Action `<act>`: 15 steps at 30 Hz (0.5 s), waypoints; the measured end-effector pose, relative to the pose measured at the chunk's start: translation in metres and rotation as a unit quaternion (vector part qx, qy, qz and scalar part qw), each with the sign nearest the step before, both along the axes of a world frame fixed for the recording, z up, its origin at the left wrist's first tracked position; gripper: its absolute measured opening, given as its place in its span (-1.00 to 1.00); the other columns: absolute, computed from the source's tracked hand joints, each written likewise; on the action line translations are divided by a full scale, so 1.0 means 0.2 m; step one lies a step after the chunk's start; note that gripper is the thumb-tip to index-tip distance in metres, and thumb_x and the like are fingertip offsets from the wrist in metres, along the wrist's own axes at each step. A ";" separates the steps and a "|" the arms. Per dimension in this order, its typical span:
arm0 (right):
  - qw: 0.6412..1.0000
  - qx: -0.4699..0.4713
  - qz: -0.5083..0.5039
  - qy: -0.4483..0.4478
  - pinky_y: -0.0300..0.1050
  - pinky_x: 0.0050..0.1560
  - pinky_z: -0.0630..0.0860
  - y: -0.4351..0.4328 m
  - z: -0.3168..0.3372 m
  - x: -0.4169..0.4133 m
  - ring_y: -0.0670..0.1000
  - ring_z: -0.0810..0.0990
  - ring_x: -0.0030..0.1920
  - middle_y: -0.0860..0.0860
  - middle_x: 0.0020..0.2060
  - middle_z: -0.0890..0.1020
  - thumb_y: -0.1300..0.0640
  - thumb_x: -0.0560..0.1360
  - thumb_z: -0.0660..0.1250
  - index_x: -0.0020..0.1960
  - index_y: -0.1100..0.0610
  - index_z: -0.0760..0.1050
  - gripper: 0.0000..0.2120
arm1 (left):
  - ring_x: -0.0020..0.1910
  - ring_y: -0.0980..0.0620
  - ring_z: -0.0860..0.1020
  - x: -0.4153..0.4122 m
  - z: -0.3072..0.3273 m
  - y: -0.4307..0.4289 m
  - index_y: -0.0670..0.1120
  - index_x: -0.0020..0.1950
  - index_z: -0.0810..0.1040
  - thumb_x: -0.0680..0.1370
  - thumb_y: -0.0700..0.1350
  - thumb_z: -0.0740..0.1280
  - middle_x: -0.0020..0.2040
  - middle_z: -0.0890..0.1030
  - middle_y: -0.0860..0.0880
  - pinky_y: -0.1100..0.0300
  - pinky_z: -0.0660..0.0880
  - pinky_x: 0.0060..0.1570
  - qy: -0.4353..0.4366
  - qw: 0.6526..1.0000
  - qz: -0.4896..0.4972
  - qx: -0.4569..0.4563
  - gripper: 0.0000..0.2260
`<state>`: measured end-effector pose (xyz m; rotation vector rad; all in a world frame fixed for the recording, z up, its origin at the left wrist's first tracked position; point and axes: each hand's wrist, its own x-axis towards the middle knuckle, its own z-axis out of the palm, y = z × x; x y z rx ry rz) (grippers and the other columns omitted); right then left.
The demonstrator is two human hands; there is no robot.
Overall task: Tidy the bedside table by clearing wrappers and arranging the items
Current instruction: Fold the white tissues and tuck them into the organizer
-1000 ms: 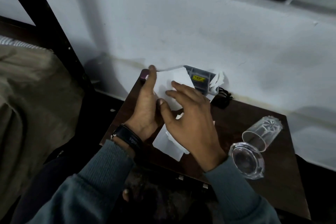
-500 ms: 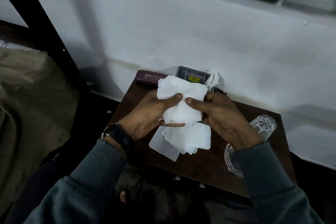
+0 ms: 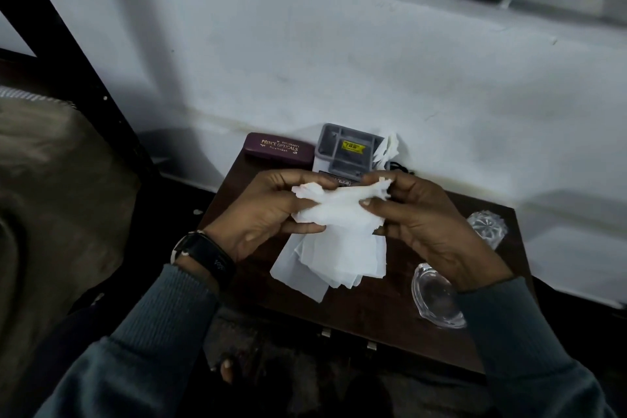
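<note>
Both hands hold a bunch of white tissues (image 3: 342, 214) above the dark wooden bedside table (image 3: 383, 312). My left hand (image 3: 264, 214) grips its left side and my right hand (image 3: 427, 224) pinches its right end. The lower sheets hang down and touch the table. Behind the hands a maroon spectacle case (image 3: 280, 149) lies at the back left. A grey plastic box (image 3: 349, 153) with a yellow label stands beside it. More crumpled white paper (image 3: 386, 149) sticks up right of the box.
A clear glass tumbler (image 3: 488, 227) lies on its side at the right. A clear glass dish (image 3: 437, 299) rests near the front right edge. A black cord (image 3: 400, 167) lies by the white wall. A black bed frame post (image 3: 68, 54) and bedding are at left.
The hands lifted the tissues off the table and gathered them; the upper part, spread flat half a second ago, is now squeezed and twisted into a narrow bunch between both hands.
</note>
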<state>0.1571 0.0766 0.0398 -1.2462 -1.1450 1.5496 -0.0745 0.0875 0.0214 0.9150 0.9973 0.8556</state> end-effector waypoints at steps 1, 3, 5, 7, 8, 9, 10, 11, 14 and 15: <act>1.000 0.007 0.006 -0.005 -0.09 -0.12 0.69 -0.01 0.00 0.00 0.06 0.76 0.02 0.06 0.00 0.77 0.45 0.46 0.44 -0.04 0.08 0.73 -0.70 | 0.01 -0.01 0.76 0.00 0.00 0.00 -0.04 -0.08 0.79 0.59 -0.40 0.33 0.07 0.77 -0.02 0.14 0.69 -0.18 -0.002 1.000 -0.005 0.005 -0.67; 1.000 0.024 -0.006 -0.015 -0.07 -0.12 0.68 -0.01 -0.01 -0.01 0.06 0.75 0.00 0.06 -0.03 0.77 0.49 0.45 0.42 -0.16 0.05 0.75 -0.65 | 0.03 -0.02 0.75 0.01 0.01 0.00 -0.05 -0.08 0.79 0.59 -0.40 0.32 0.09 0.76 -0.02 0.14 0.69 -0.17 -0.020 1.000 -0.008 0.000 -0.67; 0.998 0.052 -0.030 -0.027 0.01 -0.04 0.69 -0.01 -0.01 0.00 0.11 0.74 0.02 0.11 0.01 0.76 0.51 0.44 0.42 -0.20 0.05 0.74 -0.63 | 0.04 -0.05 0.75 0.02 0.02 0.00 -0.08 0.05 0.76 0.62 -0.38 0.29 0.12 0.75 -0.05 0.10 0.69 -0.17 -0.061 0.998 0.001 -0.032 -0.70; 0.993 0.091 -0.038 -0.062 -0.05 -0.06 0.70 -0.01 -0.02 0.01 0.06 0.75 -0.01 0.07 -0.03 0.78 0.56 0.43 0.39 -0.20 0.04 0.73 -0.57 | 0.07 -0.13 0.74 0.02 0.02 0.01 -0.11 0.21 0.67 0.68 -0.26 0.24 0.17 0.72 -0.11 0.02 0.70 -0.17 -0.105 0.991 0.016 -0.079 -0.76; 0.990 0.106 -0.037 -0.082 -0.11 -0.10 0.70 -0.01 -0.02 0.01 0.02 0.75 -0.05 0.03 -0.07 0.78 0.58 0.43 0.36 -0.20 0.04 0.73 -0.55 | 0.09 -0.17 0.74 0.02 0.03 0.02 -0.12 0.24 0.63 0.70 -0.14 0.22 0.20 0.71 -0.14 -0.03 0.70 -0.16 -0.124 0.987 0.021 -0.103 -0.78; 0.988 0.116 -0.037 -0.099 -0.16 -0.13 0.69 0.00 -0.02 0.01 -0.02 0.75 -0.06 -0.01 -0.10 0.78 0.61 0.43 0.34 -0.20 0.04 0.72 -0.53 | 0.10 -0.20 0.73 0.02 0.03 0.02 -0.12 0.24 0.61 0.71 0.01 0.21 0.20 0.71 -0.16 -0.08 0.70 -0.15 -0.135 0.983 0.024 -0.125 -0.72; 0.985 0.123 -0.034 -0.113 -0.18 -0.13 0.69 0.00 -0.02 0.01 -0.03 0.75 -0.05 -0.03 -0.11 0.78 0.63 0.41 0.32 -0.20 0.05 0.71 -0.51 | 0.10 -0.20 0.73 0.03 0.03 0.03 -0.13 0.24 0.61 0.68 0.16 0.22 0.20 0.71 -0.16 -0.10 0.70 -0.15 -0.130 0.982 0.023 -0.139 -0.60; 0.984 0.130 -0.029 -0.122 -0.19 -0.13 0.69 0.01 -0.03 0.01 -0.03 0.75 -0.03 -0.06 -0.11 0.78 0.65 0.39 0.31 -0.21 0.07 0.70 -0.50 | 0.10 -0.17 0.73 0.03 0.02 0.03 -0.12 0.26 0.62 0.60 0.29 0.27 0.20 0.72 -0.14 -0.09 0.70 -0.15 -0.108 0.984 0.018 -0.137 -0.48; 0.983 0.139 -0.006 -0.118 -0.16 -0.14 0.69 0.01 -0.05 0.00 -0.09 0.73 -0.01 -0.12 -0.12 0.77 0.69 0.36 0.31 -0.24 0.12 0.66 -0.51 | 0.01 -0.03 0.76 0.05 0.02 0.01 -0.09 0.19 0.68 0.32 0.12 0.58 0.17 0.71 -0.09 0.03 0.69 -0.19 -0.029 0.996 0.011 -0.083 -0.49; 0.984 0.140 -0.001 -0.111 -0.14 -0.14 0.70 0.01 -0.06 0.00 -0.10 0.73 -0.02 -0.10 -0.11 0.77 0.69 0.37 0.31 -0.23 0.14 0.65 -0.54 | -0.02 -0.02 0.76 0.05 0.01 0.00 -0.09 0.16 0.68 0.33 -0.03 0.62 0.17 0.70 -0.08 0.06 0.69 -0.21 -0.016 0.997 0.022 -0.069 -0.57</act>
